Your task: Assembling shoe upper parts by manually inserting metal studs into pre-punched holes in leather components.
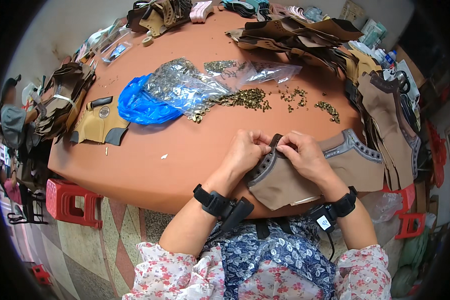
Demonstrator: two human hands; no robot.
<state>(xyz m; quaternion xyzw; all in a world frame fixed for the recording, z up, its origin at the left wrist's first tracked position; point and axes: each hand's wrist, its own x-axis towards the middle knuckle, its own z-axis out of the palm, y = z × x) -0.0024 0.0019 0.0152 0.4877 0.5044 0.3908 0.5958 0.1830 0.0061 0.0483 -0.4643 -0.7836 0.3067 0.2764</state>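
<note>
A brown shoe upper with dark trim and a row of eyelet holes lies spread near the table's front edge. My left hand pinches its dark trim at the left end of the piece. Close beside it, the thumb and fingers of my right hand are closed on the same trim, the fingertips of both hands almost meeting. Any small part between the fingertips is too hidden to make out. Beyond my hands lie loose brass-coloured eyelets in several small heaps.
Clear plastic bags of metal parts and a blue plastic bag lie mid-table. A tan shoe upper rests left. Stacks of brown uppers stand right, more at the back. A red stool stands left; another person is beyond.
</note>
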